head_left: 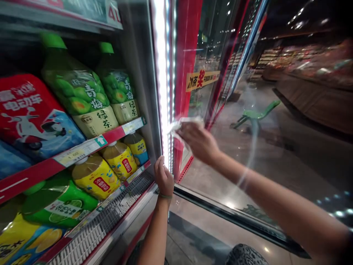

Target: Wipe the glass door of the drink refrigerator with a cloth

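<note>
My right hand (200,141) is closed around a white cloth (190,120), pressed to the inner side of the open glass door (237,147) beside its frame. Motion blurs this hand and the cloth, so its exact material is hard to make out. Lower and to the left, my left hand (164,178) has its fingers curled on the edge of the cooler frame (160,149), just below the bright light strip (162,73). A thin band circles the left wrist. Faint streaks show on the glass.
Shelves at left hold green tea bottles (82,92), a red drink pack (30,110), yellow-labelled bottles (96,180) and a green-labelled bottle (60,206). Through the glass stand a green stool (256,113) and a store display (317,88). My knee (245,254) shows at the bottom.
</note>
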Tool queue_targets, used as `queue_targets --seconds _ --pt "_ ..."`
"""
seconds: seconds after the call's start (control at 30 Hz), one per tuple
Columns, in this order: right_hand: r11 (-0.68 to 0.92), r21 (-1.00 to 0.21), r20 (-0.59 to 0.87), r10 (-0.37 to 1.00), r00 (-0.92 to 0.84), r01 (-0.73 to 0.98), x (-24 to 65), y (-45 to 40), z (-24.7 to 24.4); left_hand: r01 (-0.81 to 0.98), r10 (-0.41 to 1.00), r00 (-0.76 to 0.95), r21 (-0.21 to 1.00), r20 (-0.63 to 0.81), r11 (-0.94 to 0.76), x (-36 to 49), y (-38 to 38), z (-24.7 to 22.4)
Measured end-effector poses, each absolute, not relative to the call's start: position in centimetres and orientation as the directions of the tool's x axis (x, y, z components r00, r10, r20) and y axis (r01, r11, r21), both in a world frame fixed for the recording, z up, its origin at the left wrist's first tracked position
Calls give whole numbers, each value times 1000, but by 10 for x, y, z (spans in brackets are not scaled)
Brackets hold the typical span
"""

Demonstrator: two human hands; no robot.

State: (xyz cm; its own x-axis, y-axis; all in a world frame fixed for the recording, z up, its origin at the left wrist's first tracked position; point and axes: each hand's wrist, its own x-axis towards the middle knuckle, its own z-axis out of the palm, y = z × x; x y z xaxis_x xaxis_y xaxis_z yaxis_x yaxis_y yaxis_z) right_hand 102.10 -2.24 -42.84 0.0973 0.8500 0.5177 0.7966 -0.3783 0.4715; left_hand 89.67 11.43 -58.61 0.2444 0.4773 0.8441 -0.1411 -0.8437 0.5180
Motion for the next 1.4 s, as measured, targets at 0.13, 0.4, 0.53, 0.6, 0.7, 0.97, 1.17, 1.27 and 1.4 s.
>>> queue_targets --seconds 0.13,0.4,0.53,0.6,0.7,0.97,1.17,1.27,1.4 --pt "-28 634 125 990 -67 773 992 -15 -543 -139 497 191 525 846 -840 886 119 -587" --pt "-172 665 272 962 -21 727 1007 -5 -411 -118 543 212 573 813 -811 865 129 -583" --pt "-382 510 620 784 -21 771 1012 0 -330 -140 529 249 570 811 -809 865 124 -574" --pt "-408 513 616 787 7 755 1003 -1 -334 -157 515 279 568 811 -808 867 120 -571" --pt "-285 578 414 910 26 765 988 -17 -362 -177 497 326 568 804 -804 871 109 -570" --pt "-599 461 683 711 169 655 967 -123 -341 -301 353 377 474 856 -828 886 71 -557" --pt "-422 629 481 871 99 653 955 -191 -367 -334 179 409 329 895 -883 888 54 -509" --pt "-740 461 745 623 239 491 950 -218 -346 -363 89 386 240 918 -900 893 38 -472" --pt "-751 465 764 608 217 469 938 -261 -354 -427 -20 359 145 933 -893 903 0 -424"
